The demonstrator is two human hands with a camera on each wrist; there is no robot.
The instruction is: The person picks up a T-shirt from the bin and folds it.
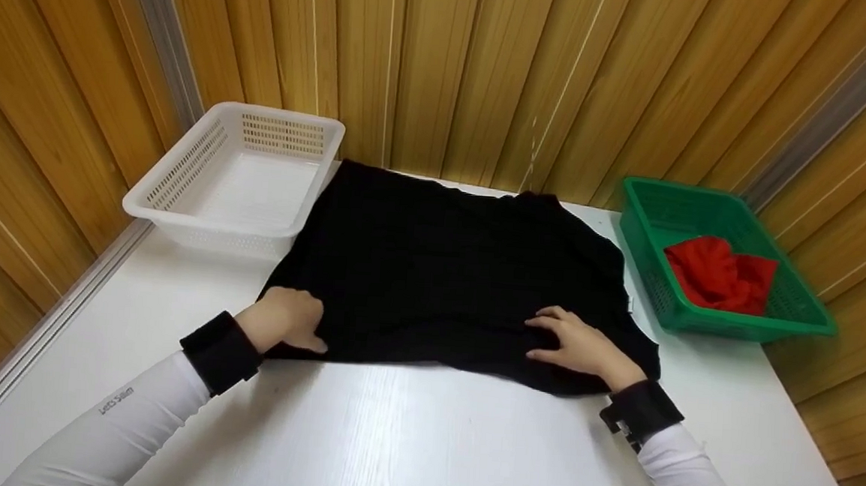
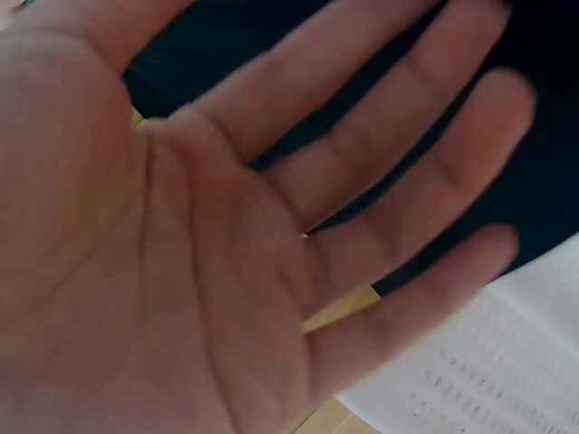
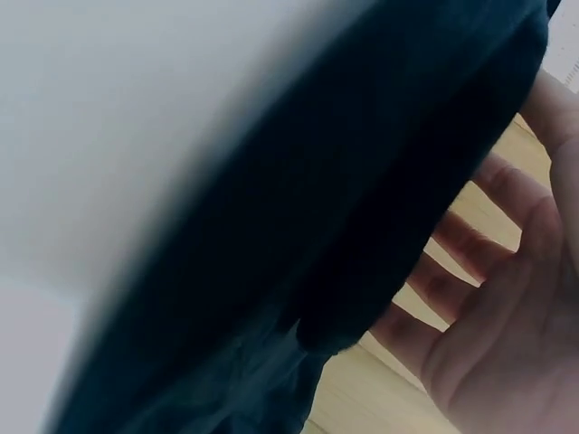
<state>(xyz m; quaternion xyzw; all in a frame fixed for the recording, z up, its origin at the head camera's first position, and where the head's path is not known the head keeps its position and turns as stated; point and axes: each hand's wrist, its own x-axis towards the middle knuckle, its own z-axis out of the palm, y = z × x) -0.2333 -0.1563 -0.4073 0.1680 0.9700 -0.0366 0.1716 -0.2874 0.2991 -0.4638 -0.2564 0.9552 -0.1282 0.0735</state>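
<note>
1. White sleeves (image 1: pixel 118 419), bottom corners, nearest.
2. White table (image 1: pixel 421 438), bottom.
3. Black cloth (image 1: pixel 446 274): centre, spread out.
4. White basket (image 1: pixel 252 191), upper left.
5. Green basket (image 1: pixel 721 322), right; red cloth (image 1: pixel 721 272) inside.
6. Left hand (image 1: pixel 287 318) lower left, right hand (image 1: pixel 581 344) lower right: at black cloth, fingers extended, gripping nothing.

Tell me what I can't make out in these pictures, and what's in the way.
Fingertips of the right hand, right wrist view: hidden behind the black cloth.
Thumb tip of the left hand, left wrist view: cut off by the top edge.
White patch at the black cloth's right edge, head view: too small to identify.
Table beneath the black cloth, head view: covered by it.
Full shape of the red cloth, head view: hidden by its own folds.
</note>
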